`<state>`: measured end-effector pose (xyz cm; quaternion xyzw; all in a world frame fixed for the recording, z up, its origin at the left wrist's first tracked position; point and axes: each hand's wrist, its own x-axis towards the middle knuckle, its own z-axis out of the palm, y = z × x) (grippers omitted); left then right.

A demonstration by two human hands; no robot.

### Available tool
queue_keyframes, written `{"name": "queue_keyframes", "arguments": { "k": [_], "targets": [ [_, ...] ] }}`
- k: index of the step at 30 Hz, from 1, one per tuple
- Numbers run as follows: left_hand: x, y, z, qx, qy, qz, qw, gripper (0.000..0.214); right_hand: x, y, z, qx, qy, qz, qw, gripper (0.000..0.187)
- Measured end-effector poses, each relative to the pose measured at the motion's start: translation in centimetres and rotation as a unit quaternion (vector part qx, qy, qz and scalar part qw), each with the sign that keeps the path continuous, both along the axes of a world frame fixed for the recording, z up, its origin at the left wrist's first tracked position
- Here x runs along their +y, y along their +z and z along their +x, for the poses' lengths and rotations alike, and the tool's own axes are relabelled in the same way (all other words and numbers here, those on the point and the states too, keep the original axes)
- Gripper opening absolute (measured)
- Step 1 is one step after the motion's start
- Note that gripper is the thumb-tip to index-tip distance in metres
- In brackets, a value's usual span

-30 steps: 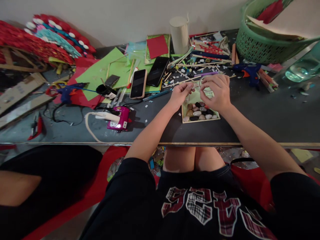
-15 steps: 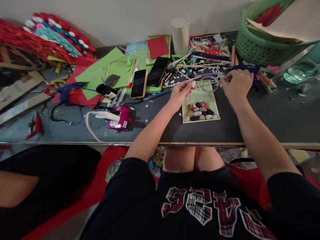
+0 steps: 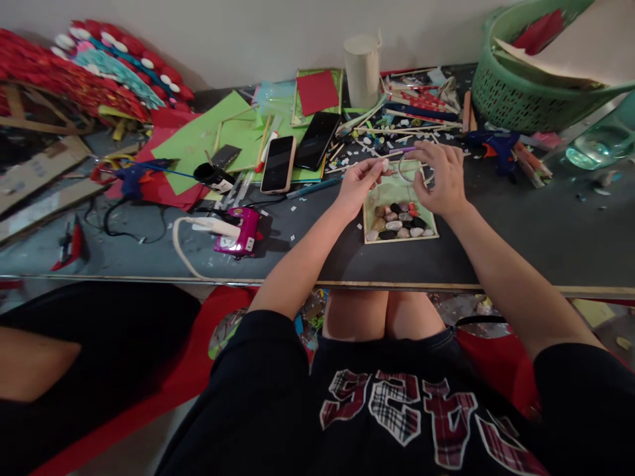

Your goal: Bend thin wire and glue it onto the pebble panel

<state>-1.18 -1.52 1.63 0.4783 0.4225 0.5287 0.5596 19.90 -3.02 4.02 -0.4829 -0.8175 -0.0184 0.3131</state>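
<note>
My left hand (image 3: 358,187) pinches a small whitish pebble (image 3: 385,164) between thumb and fingertips, above the upper left of a framed pale green panel (image 3: 389,192). Dark, white, brown and reddish pebbles (image 3: 394,225) cover the lower part of that panel. A clear ring (image 3: 403,173), which looks like a roll of tape, lies at the panel's upper right corner. Over the ring's right side is my right hand (image 3: 441,175), its fingers bent and apart from the thumb. Whether it touches the ring, I cannot tell.
Two phones (image 3: 278,164), coloured paper (image 3: 198,142) and a magenta power socket (image 3: 238,231) are at left. Sticks and scraps litter the back beside a white cylinder (image 3: 362,69). A blue glue gun (image 3: 499,145), green basket (image 3: 526,99) and water container (image 3: 595,142) stand right.
My right hand has moved left, from beside the ring to over its right side. My left hand keeps the pebble in nearly the same place.
</note>
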Motion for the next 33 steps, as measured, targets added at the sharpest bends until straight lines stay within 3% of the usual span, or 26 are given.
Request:
{"name": "queue_keyframes", "arguments": {
  "k": [9, 16, 20, 24, 27, 30, 33],
  "targets": [
    [0.1, -0.3, 0.0, 0.016, -0.006, 0.017, 1.0, 0.03, -0.3, -0.5, -0.9, -0.019, 0.075, 0.001, 0.997, 0.066],
    [-0.5, 0.6, 0.1, 0.026, 0.005, 0.04, 0.999, 0.025, 0.1, -0.4, -1.2, -0.017, 0.076, -0.054, 0.995, 0.088],
    [-0.5, 0.5, 0.0, 0.044, 0.005, 0.046, 0.998, 0.028, -0.3, -0.1, -1.6, -0.031, 0.059, -0.042, 0.997, 0.075],
    [-0.3, 0.2, -0.6, 0.073, -0.02, 0.094, 0.993, 0.039, -0.4, 0.3, -1.4, -0.001, -0.017, -0.013, 1.0, 0.062],
    [-0.4, 0.2, -1.4, 0.165, -0.054, 0.149, 0.973, 0.042, -0.1, 0.6, -0.5, 0.005, -0.048, -0.002, 0.999, 0.051],
    [-0.5, 0.5, -2.2, 0.301, -0.061, 0.193, 0.932, 0.032, 0.3, 0.5, 0.3, -0.024, -0.023, -0.006, 0.999, 0.039],
    [-0.1, 0.3, -2.5, 0.387, -0.072, 0.223, 0.892, 0.024, 0.7, -0.2, 0.5, -0.049, -0.004, -0.01, 0.999, 0.039]
  ]
}}
